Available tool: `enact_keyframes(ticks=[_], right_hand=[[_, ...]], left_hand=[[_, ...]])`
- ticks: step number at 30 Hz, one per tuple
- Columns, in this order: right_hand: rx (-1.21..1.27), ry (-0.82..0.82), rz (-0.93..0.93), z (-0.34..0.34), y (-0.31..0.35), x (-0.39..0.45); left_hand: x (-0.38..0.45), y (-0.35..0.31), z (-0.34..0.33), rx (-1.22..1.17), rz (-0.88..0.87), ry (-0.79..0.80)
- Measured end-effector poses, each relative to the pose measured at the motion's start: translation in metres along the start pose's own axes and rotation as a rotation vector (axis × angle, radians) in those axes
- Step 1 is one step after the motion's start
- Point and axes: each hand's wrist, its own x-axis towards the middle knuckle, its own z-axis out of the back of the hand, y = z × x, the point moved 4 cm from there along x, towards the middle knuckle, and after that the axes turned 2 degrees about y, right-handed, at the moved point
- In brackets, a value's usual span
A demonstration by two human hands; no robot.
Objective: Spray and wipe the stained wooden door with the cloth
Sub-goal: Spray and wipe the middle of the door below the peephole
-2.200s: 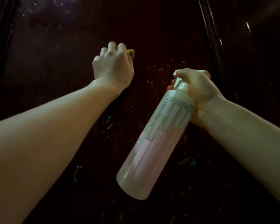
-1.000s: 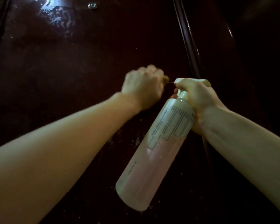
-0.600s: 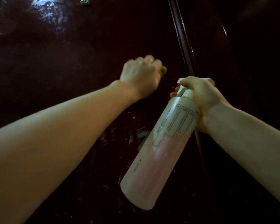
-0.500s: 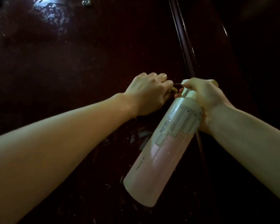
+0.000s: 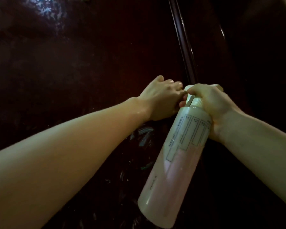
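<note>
Head view: since the earlier frames, left hand (image 5: 158,100) has dropped beside right hand (image 5: 210,104), knuckles curled against glossy dark wooden door (image 5: 73,63); cloth hidden, grasp indeterminable. Right fingers wrap the spray bottle (image 5: 173,162), a smooth translucent cylinder holding pink liquid.

Door (image 5: 73,63) dark reddish-brown, pale smears — spray bottle (image 5: 177,156) cream, pink liquid, boxed label.

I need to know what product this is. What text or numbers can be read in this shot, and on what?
"11", "12", "13": heading three boxed columns printed on the translucent plastic spray bottle of pink liquid that the right hand grips.
Vertical small print beside the boxes and lower down: too blurred to read.
No brand name legible.
</note>
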Motion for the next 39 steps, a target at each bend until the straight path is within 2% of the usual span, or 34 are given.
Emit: enact_keyframes(ticks=[4,5,7,11,13,15,18,20,23,25,28,31,35,39], right_hand=[[-0.004,-0.071,0.007,0.008,-0.005,-0.002],[-0.005,-0.079,0.012,0.009,-0.006,-0.002],[-0.007,-0.090,0.025,0.011,-0.007,0.000],[-0.053,-0.149,0.072,0.015,-0.003,0.001],[-0.044,-0.162,0.072,0.017,-0.003,-0.001],[-0.028,-0.138,0.056,0.017,-0.003,-0.003],[-0.020,-0.055,0.015,0.011,-0.005,-0.004],[-0.060,-0.049,0.024,0.008,-0.005,-0.005],[-0.137,-0.060,0.047,0.005,-0.007,-0.010],[-0.186,0.006,0.003,-0.001,-0.015,-0.017],[-0.274,0.212,-0.044,-0.019,-0.030,-0.030],[-0.429,0.364,0.031,-0.039,-0.041,-0.042],[-0.403,0.439,0.045,-0.065,-0.057,-0.058],[-0.292,0.468,-0.025,-0.091,-0.074,-0.070]], left_hand=[[0.016,0.043,0.001,-0.033,0.485,-0.085],[0.017,0.047,0.000,-0.040,0.533,-0.095],[0.015,0.042,0.000,-0.043,0.466,-0.124],[-0.014,0.015,0.001,-0.107,0.130,-0.112],[-0.028,0.011,-0.001,-0.084,0.060,-0.107],[-0.032,0.019,0.000,-0.051,0.139,-0.144],[-0.025,0.039,0.003,-0.053,0.428,-0.177],[-0.024,0.033,0.004,-0.065,0.424,-0.178],[-0.038,0.015,0.005,-0.135,0.264,-0.119],[-0.048,0.012,0.008,-0.196,0.269,-0.059],[-0.061,0.019,0.014,-0.296,0.402,0.040],[-0.082,0.031,0.026,-0.394,0.551,-0.017],[-0.115,0.051,0.054,-0.437,0.692,-0.177],[-0.151,0.073,0.070,-0.657,0.832,-0.179]])
